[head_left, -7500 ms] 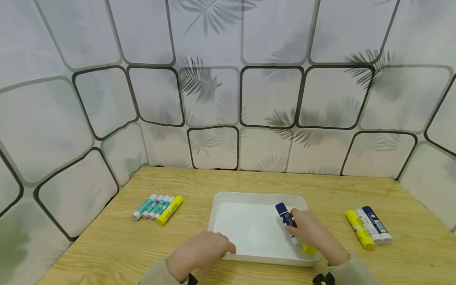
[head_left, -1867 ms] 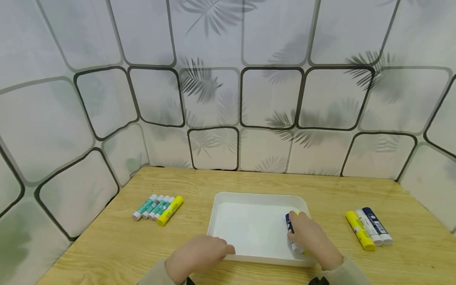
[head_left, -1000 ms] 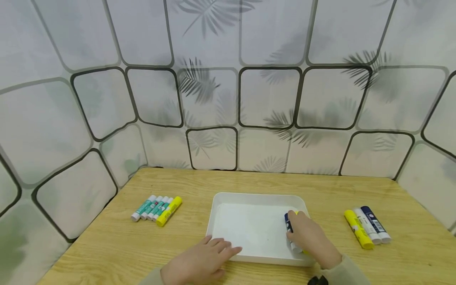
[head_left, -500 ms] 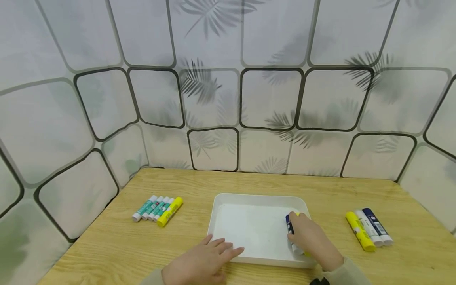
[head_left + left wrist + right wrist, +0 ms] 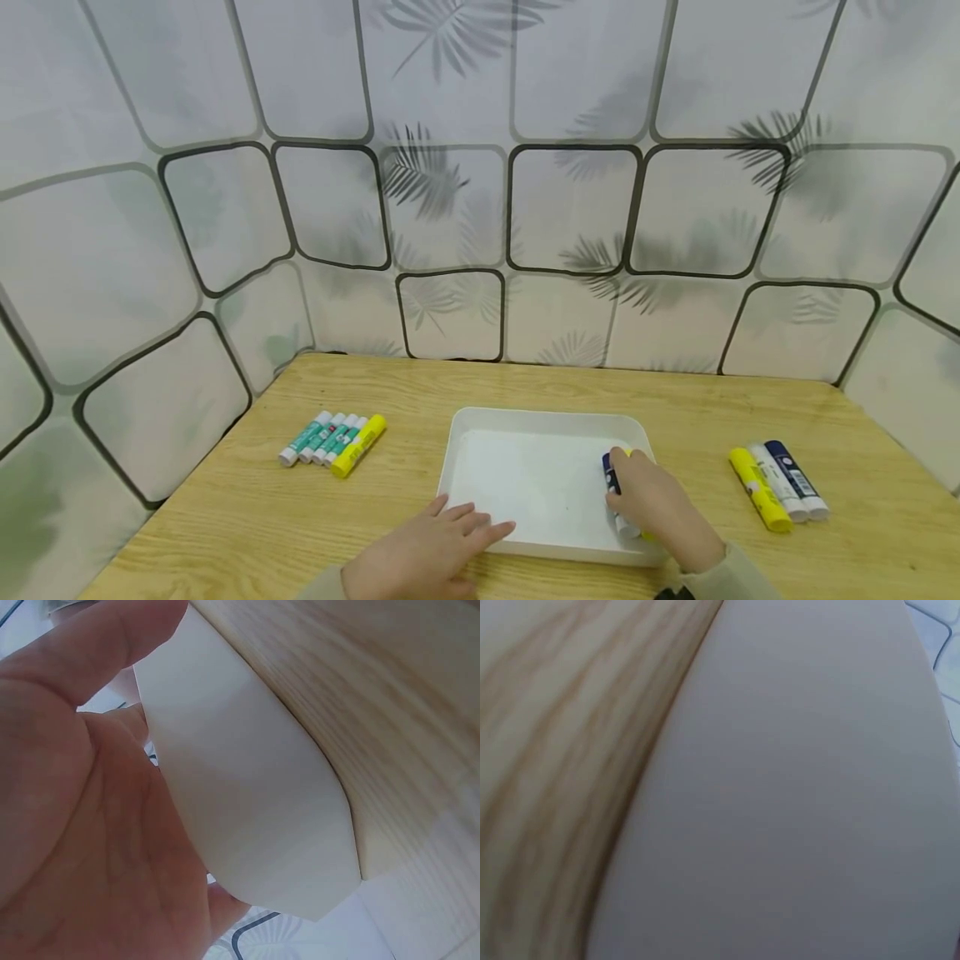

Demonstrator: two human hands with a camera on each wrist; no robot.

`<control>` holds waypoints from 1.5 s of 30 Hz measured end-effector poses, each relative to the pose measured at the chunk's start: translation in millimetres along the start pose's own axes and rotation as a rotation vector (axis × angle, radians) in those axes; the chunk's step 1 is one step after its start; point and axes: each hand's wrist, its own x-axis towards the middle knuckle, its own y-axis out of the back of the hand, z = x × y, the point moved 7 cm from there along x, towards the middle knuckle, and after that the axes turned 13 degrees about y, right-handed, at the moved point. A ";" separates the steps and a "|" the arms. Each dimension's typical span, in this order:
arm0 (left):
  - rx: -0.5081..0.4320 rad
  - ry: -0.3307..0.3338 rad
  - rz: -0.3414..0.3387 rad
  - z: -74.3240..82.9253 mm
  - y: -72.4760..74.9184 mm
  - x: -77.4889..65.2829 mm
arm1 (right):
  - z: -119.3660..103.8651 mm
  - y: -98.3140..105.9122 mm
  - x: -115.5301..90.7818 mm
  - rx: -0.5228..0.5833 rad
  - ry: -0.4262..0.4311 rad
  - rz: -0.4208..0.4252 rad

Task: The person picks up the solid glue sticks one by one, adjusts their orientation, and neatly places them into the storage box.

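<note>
Checking out the right hand (image 5: 652, 496) first, we've got it reaching inside the white tray (image 5: 517, 479), fingers curled over the navy-capped stick (image 5: 609, 467), thumb along its left side. A bit of yellow stick (image 5: 647, 536) peeks out from under that same hand, so we can't say exactly how the two touch; the right wrist view only gives us blurry tray wall and wood grain. Both sticks lie near the tray's right wall, which we'd guess makes a handy stop to line them up against. The left hand (image 5: 430, 548) is spread wide, no stick in it, touching the tray's near left corner, probably to keep the thing from sliding. Well off to the left, the teal-and-white sticks (image 5: 322, 437) sit side by side with a yellow one (image 5: 358, 447) at their right, while yellow (image 5: 760, 490), white (image 5: 780, 481) and navy (image 5: 798, 481) ones make a trio on the right; seems like tidy rows to us, easy to pick from. Everything's on a pale wood-grain worktop (image 5: 405, 387), and behind it there's a light backdrop (image 5: 566, 208) with dark rounded outlines and grey leaves.
</note>
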 end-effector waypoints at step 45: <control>0.069 -0.037 0.051 1.0 -2.1 2.3 | 0.0 48.4 -4.1 0.033 0.069 0.157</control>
